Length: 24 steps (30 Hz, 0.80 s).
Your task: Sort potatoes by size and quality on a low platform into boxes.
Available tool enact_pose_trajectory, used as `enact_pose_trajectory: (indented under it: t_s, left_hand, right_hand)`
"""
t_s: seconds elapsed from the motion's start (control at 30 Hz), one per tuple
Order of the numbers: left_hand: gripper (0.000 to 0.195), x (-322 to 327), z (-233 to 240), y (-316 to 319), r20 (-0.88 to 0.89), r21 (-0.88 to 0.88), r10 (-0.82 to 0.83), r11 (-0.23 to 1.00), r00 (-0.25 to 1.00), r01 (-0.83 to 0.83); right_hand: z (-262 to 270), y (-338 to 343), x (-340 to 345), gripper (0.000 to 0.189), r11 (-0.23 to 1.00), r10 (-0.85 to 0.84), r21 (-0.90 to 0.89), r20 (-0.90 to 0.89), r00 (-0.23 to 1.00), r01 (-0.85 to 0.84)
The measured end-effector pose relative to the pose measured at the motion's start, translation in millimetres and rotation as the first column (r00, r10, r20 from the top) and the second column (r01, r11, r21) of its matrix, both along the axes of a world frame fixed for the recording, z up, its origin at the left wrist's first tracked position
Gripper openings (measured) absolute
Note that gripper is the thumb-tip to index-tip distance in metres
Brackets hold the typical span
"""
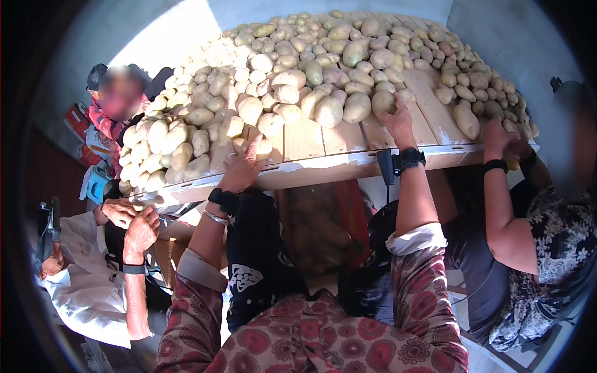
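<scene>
Many pale potatoes [329, 112] lie heaped on a slatted wooden table [303, 141]. At its front edge, left of centre, my left hand [242, 165] touches or nearly touches a small potato [263, 148]; whether it grips the potato cannot be told. My right hand [400, 123] reaches over the front boards, its fingers around a potato [384, 103] at the near edge of the heap. A dark band with a device sits on my right wrist, and a dark band and a light bangle are on my left.
A person in a white shirt [88, 279] sits at the left, hands near the table corner. Another in dark patterned clothing [559, 233] reaches onto the table at the right. A third person [109, 116] is at the far left, near a blue stool [97, 184]. Below the table lie more potatoes [317, 224].
</scene>
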<state>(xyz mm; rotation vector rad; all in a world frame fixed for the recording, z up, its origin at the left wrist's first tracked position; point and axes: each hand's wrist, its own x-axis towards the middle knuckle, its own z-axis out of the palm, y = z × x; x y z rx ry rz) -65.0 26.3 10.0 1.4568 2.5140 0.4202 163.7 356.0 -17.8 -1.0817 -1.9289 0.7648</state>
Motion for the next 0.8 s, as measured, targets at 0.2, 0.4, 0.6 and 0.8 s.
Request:
enact_pose_trajectory:
  t_s: [0.2, 0.4, 0.6, 0.8]
  left_hand:
    - [0.067, 0, 3, -4, -0.067, 0.08, -0.064, 0.994, 0.996, 0.069]
    - [0.064, -11, 1, -6, -0.117, -0.02, -0.004, 1.0, 0.993, 0.001]
    - [0.069, -29, -10, 6, -0.027, -0.072, 0.024, 0.997, 0.999, -0.026]
    - [0.093, -30, -4, 1, -0.019, -0.115, 0.052, 0.992, 0.998, -0.054]
  right_hand:
    - [2, 10, 1, 0.085, 0.993, 0.079, -0.082, -0.041, 0.996, -0.082]
    - [5, 11, 5, 0.09, 0.993, 0.041, -0.111, 0.087, 0.995, -0.031]
    - [19, -8, 29, 0.087, 0.939, 0.14, -0.265, -0.283, 0.949, -0.217]
    - [54, -51, 51, 0.08, 0.78, 0.125, -0.464, -0.542, 0.831, -0.42]
